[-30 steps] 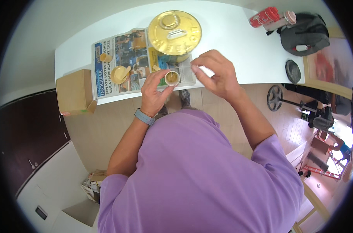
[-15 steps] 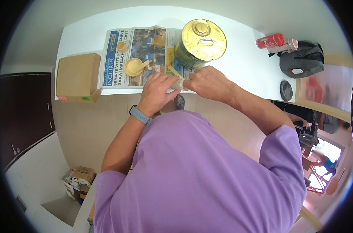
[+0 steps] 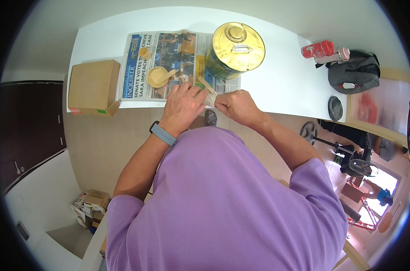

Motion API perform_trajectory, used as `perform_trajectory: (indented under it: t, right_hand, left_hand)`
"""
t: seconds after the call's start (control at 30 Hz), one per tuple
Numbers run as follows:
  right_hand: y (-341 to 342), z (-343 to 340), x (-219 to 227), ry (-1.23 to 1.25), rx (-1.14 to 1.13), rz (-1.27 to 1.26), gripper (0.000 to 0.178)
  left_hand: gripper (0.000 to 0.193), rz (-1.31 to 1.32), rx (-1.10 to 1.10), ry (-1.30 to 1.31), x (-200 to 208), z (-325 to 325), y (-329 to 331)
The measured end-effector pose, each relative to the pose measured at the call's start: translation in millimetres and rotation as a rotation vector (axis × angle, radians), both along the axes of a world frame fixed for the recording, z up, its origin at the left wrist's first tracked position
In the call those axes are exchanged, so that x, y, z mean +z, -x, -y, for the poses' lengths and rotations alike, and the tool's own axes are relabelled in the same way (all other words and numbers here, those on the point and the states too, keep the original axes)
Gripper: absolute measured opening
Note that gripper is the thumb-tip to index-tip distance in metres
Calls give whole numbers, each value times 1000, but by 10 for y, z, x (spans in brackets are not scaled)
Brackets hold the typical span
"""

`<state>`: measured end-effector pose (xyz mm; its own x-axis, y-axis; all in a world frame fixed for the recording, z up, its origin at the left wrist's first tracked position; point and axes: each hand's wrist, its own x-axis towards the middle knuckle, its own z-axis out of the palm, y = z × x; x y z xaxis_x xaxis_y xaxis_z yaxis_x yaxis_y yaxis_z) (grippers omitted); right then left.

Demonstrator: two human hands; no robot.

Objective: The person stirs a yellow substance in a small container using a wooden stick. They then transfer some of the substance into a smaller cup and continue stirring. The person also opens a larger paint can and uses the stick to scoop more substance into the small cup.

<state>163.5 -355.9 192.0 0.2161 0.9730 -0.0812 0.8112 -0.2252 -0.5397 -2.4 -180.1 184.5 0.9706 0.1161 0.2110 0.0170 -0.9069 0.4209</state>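
At the table's front edge, both hands hold a small pale beige cylinder (image 3: 210, 100) with lighter bands round its right end. I cannot make out its kind. My left hand (image 3: 182, 105) is closed over its left part. The curled fingers of my right hand (image 3: 239, 106) grip the banded end. A flat wooden stick (image 3: 206, 84) slants just above the cylinder, over the newspaper (image 3: 173, 54). Farther left on the paper, a second wooden stick (image 3: 169, 74) rests in a shallow beige bowl (image 3: 155, 78). Behind the bowl is a small beige cup (image 3: 144, 53).
A large gold-topped tin (image 3: 235, 47) stands partly on the newspaper, beyond my right hand. A cardboard box (image 3: 93, 86) sits at the white table's (image 3: 277, 67) left end. To the right are a red bottle (image 3: 317, 49), a grey bag (image 3: 354, 72) and a dark round object (image 3: 335, 108).
My right hand has shifted slightly down, and its elbow has drawn in toward my body. The cylinder stays between both hands. The whole view has moved slightly.
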Motion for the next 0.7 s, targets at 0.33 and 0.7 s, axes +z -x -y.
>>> perform_trajectory:
  t: [0.33,0.7]
  right_hand:
    - [-98,234,179,-57,9,-195,12]
    - [-47,432,166,-229,-144,-328,14]
  left_hand:
    - [47,10,2,-7,-15,131,-75]
    - [48,83,60,60,-3,228,-39]
